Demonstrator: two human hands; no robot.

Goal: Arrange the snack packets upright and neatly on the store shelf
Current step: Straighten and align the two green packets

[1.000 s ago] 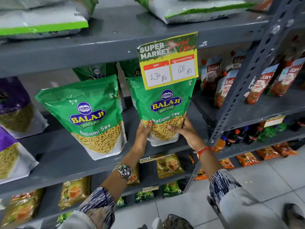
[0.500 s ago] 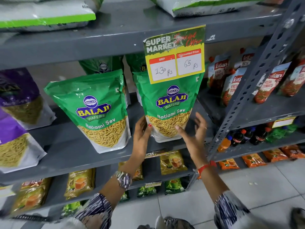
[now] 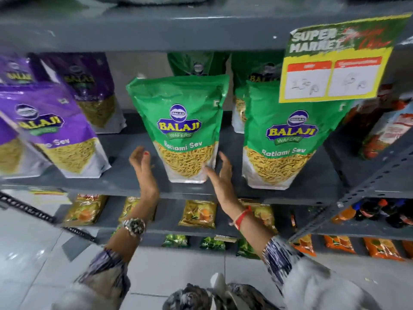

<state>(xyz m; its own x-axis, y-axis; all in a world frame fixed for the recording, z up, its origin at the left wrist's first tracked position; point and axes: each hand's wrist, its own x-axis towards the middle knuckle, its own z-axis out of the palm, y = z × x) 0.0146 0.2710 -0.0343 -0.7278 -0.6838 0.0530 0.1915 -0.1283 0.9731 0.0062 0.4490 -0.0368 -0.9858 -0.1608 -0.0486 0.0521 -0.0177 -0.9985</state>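
Note:
Two green Balaji Ratlami Sev packets stand upright on the grey shelf (image 3: 125,182). My hands flank the left green packet (image 3: 181,130). My left hand (image 3: 143,168) is open just left of its lower part, a small gap between them. My right hand (image 3: 220,173) is open at its lower right corner, fingertips at the packet's edge. The right green packet (image 3: 288,142) stands alone, its top partly behind a price sign (image 3: 335,63). More green packets (image 3: 192,63) stand behind in the shadow.
Purple Balaji sev packets (image 3: 55,135) lean at the left of the same shelf. Red ketchup pouches (image 3: 384,130) fill the neighbouring bay past a perforated upright post (image 3: 357,193). Small yellow packets (image 3: 197,213) lie on the shelf below. Another shelf hangs close overhead.
Both hands let go of the right green packet under the price sign and moved left to either side of the other green packet. The view swung left.

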